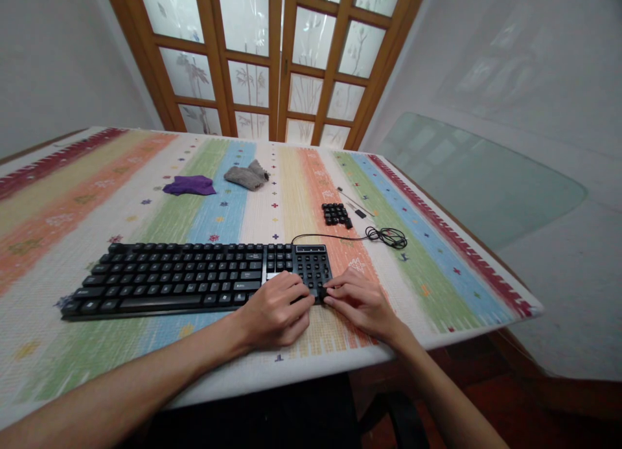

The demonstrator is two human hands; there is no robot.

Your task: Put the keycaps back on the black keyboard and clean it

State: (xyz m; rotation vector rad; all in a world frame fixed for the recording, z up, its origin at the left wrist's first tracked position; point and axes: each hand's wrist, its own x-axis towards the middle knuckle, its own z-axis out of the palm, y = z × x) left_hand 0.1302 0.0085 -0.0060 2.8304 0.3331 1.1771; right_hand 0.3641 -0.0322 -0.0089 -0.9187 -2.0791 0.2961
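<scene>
A black computer keyboard [184,301] lies flat on the table, its number pad [311,267] at the right end showing bare switches without caps. My left hand [279,310] is closed over the front edge of the number pad, fingers curled; whatever is under its fingertips is hidden. At the pad's lower right corner my right hand [359,300] pinches a small black keycap [322,293] between thumb and fingers. Beyond the keyboard, a block of loose black keycaps [335,213] sits on the cloth.
The keyboard's cable [389,237] lies coiled to the right. Near the keycaps are a thin rod-like tool [357,203] and a small black piece [360,213]. A purple cloth [189,185] and a grey cloth [247,175] lie farther back on the striped tablecloth [97,209].
</scene>
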